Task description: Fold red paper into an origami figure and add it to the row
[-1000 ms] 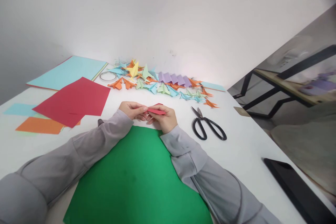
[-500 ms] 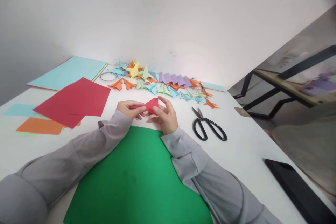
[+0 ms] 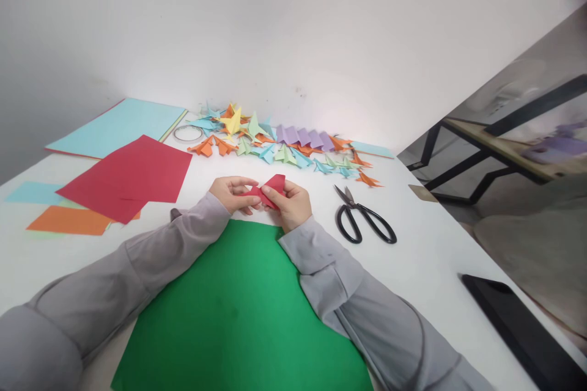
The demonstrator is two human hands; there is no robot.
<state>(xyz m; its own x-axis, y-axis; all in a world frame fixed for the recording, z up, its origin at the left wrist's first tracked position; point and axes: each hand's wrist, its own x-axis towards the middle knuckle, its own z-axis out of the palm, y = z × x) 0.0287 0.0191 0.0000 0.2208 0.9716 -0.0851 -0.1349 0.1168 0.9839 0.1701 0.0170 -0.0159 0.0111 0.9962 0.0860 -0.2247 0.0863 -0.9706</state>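
Both hands hold a small folded piece of red paper (image 3: pixel 276 184) just beyond the far edge of a green sheet (image 3: pixel 243 299). My left hand (image 3: pixel 229 194) pinches its left end between thumb and fingers. On the other side, my right hand (image 3: pixel 293 203) is closed on the paper with the thumb pressed on top. The fingers partly cover the folds. Behind the hands lies a row of folded paper shapes, among them a yellow one (image 3: pixel 233 123), purple ones (image 3: pixel 305 138) and orange ones (image 3: pixel 213 146).
Black-handled scissors (image 3: pixel 352 214) lie right of my hands, points away. A dark phone-like slab (image 3: pixel 518 324) rests near the right edge. On the left are red sheets (image 3: pixel 131 177), an orange sheet (image 3: pixel 68 220), a light-blue stack (image 3: pixel 121 125) and a tape roll (image 3: pixel 188 133).
The red paper has turned and now slants up to the right. My right hand's raised fingers have closed in behind it, and the thumb presses on it. My left hand moved slightly right.
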